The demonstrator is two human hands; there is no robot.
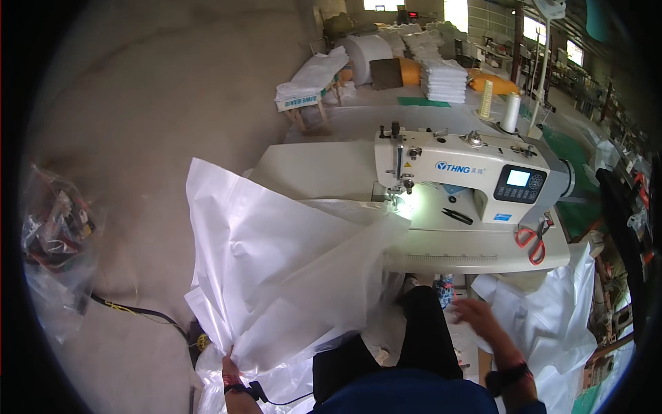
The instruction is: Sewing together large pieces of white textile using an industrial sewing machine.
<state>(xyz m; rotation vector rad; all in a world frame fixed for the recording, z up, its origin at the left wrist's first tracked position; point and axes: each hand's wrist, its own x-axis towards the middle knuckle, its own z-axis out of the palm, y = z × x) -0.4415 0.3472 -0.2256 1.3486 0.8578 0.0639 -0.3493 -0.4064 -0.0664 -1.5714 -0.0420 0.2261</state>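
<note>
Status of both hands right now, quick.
Left hand: closed, holding the lower left part of the large, glossy white plastic-like sheet.
Right hand: loosely open, slightly curled, nothing visible in it.

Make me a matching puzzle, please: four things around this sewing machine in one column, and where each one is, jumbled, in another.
Things
1. Large, glossy white plastic-like sheet
2. Red-handled metal scissors
3. Small black snips
4. White cone of thread

Places
A. Standing upright behind the white sewing machine
B. Near the right front corner of the pale machine table
C. Gripped by the person's left hand
D. Lying between the lit needle area and the dark control panel

Pairs: 1-C, 2-B, 3-D, 4-A
</note>
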